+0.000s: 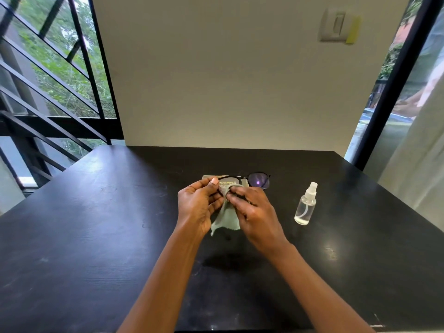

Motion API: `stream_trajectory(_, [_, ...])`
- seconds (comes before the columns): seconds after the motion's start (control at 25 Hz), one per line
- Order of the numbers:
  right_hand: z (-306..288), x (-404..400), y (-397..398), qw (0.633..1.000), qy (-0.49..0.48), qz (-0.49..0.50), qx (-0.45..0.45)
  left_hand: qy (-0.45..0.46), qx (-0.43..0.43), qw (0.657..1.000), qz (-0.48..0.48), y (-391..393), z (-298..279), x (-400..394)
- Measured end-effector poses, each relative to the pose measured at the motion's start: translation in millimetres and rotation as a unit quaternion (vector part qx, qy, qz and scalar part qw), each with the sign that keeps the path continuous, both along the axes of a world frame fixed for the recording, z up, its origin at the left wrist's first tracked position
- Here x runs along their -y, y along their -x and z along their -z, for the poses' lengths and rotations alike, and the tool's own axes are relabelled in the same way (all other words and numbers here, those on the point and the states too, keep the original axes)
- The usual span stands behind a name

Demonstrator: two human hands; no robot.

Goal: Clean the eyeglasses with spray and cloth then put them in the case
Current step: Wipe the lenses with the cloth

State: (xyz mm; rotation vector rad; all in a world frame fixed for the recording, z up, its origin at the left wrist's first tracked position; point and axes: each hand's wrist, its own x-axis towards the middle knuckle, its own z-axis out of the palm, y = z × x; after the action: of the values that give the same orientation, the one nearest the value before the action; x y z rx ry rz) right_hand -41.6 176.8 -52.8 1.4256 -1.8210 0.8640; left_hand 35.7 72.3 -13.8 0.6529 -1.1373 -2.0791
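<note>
Your left hand (199,203) pinches the eyeglasses (242,181); your right hand (252,210) pinches the cloth (224,218) onto one lens. Wiping step; the other lens likely follows.

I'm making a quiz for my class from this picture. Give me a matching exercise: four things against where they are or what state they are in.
Things:
1. eyeglasses
2. cloth
3. spray bottle
4. case

States:
A. stands upright on the table, untouched
B. lies flat behind the hands
C. held in the left hand
D. pinched in the right hand against a lens

Pairs: 1-C, 2-D, 3-A, 4-B
</note>
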Motion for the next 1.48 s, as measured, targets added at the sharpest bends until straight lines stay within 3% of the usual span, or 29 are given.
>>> stream_trajectory(0.16, [-6,1,2,0.999,0.012,0.031,0.041,0.004,-0.008,1.000,0.002,-1,-1,0])
stream_trajectory(0.56, [17,12,-16,0.997,0.058,0.040,-0.036,0.041,-0.014,0.999,-0.012,1,1,-3])
stream_trajectory(0.72, [21,8,-4,0.994,0.089,0.070,-0.002,0.037,-0.016,0.999,-0.008,2,3,-3])
stream_trajectory(0.92, [11,21,-3,0.991,0.062,0.121,-0.007,0.021,-0.013,1.000,-0.012,5,4,-5])
stream_trajectory(1.2, [24,21,-10,0.997,0.052,0.050,-0.037,0.013,-0.007,0.999,-0.032,2,4,2])
stream_trajectory(1.48, [7,15,-5,0.987,0.046,0.149,-0.021,0.020,-0.023,0.999,-0.011,-2,0,-3])
